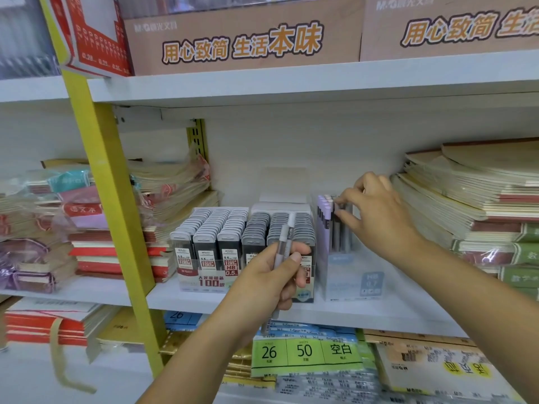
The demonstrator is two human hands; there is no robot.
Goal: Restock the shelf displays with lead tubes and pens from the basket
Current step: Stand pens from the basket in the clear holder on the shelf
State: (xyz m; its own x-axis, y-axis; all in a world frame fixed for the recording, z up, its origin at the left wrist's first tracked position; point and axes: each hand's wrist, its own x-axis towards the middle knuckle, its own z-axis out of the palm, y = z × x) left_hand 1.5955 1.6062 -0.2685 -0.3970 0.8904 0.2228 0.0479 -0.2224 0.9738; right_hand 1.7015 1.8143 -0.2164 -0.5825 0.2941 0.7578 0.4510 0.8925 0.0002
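Note:
My left hand (277, 275) grips a few grey-white pens (284, 237), held upright in front of the lead tube displays. Two display boxes of lead tubes (215, 231) stand side by side on the middle shelf, packed in rows. To their right is a clear pen display (350, 275) holding purple and grey pens (325, 220) upright. My right hand (376, 211) reaches into it and pinches the top of a grey pen (339, 228) among those standing there. The basket is out of view.
Stacks of notebooks (472, 199) lean at the right of the shelf, and wrapped notebooks (96, 228) pile up at the left behind a yellow upright post (116, 199). Brown cardboard boxes (242, 39) sit on the shelf above. Paper packs (306, 351) lie on the shelf below.

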